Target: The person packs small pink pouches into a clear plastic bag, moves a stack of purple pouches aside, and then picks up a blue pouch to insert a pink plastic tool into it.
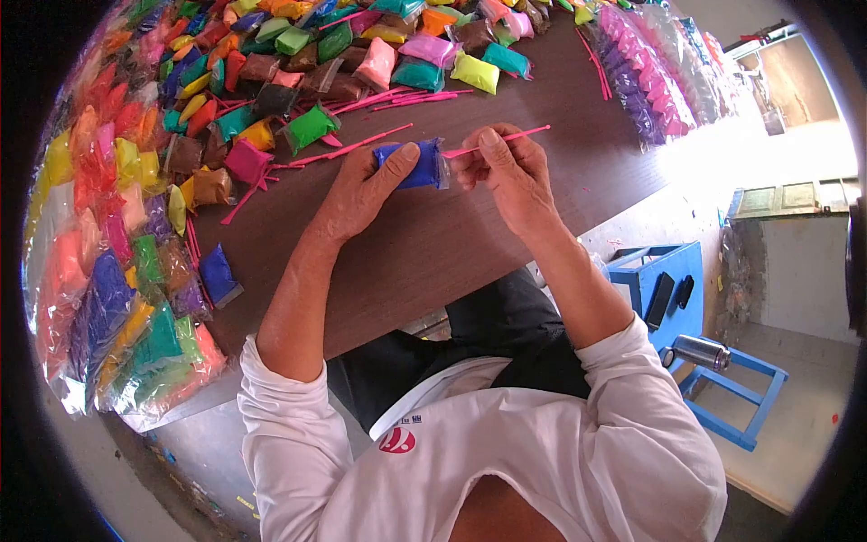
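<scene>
My left hand (368, 185) grips a blue packet (418, 166) in clear plastic, thumb on top of it. Its clear right edge points toward my right hand (508, 172). Between the thumb and fingers of that hand is a thin pink plastic stick (526, 134), slanting up to the right, its lower end beside the packet's edge. Both hands are over the dark brown table (433, 244). More pink sticks (357, 144) lie just beyond my left hand, near a green packet (312, 126).
Many coloured packets (280, 54) are heaped along the far side and left of the table. Clear bags of purple and pink packets (646, 72) stand at the far right. A blue stool (664, 280) and a metal flask (701, 352) are at my right.
</scene>
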{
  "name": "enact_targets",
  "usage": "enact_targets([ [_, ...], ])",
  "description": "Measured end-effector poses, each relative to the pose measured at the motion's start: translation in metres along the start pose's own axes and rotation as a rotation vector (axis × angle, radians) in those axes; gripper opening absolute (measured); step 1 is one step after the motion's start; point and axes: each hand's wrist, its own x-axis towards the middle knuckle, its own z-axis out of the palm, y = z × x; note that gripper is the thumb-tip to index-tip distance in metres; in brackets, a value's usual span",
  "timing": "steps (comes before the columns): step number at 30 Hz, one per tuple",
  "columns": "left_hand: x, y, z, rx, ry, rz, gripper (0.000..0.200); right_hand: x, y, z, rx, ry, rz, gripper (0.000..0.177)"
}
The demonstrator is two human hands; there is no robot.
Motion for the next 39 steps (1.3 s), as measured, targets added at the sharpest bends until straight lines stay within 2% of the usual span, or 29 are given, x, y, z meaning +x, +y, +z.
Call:
enact_targets([
  [3,0.0,0.0,0.001,-0.031,0.005,0.038,0.054,0.001,0.002,-0.002,0.006,0.0,0.012,0.03],
  [12,-0.001,0.005,-0.004,0.035,-0.05,-0.024,0.056,0.002,0.006,-0.001,0.052,-0.013,0.03,0.029],
  [15,-0.002,0.004,-0.003,0.049,-0.008,-0.047,0.056,0.0,0.006,0.002,0.046,-0.004,0.03,0.028],
  [19,-0.001,0.005,-0.002,0.0,-0.026,0.005,0.056,0.001,0.007,0.002,0.004,-0.018,0.023,0.026],
  [25,0.001,-0.001,-0.004,-0.002,-0.039,-0.001,0.054,0.003,0.002,-0.003,-0.157,-0.101,-0.041,0.021],
  [28,0.0,0.0,-0.001,-0.029,0.008,-0.009,0.051,0.003,0.002,0.005,-0.216,-0.027,-0.088,0.022],
  [31,-0.001,0.004,-0.001,-0.031,0.024,-0.015,0.049,0.002,-0.001,0.006,-0.459,-0.008,-0.15,0.022],
  [39,0.001,0.005,0.0,-0.108,0.039,0.036,0.05,-0.003,0.002,0.019,-0.568,0.088,-0.284,0.017],
])
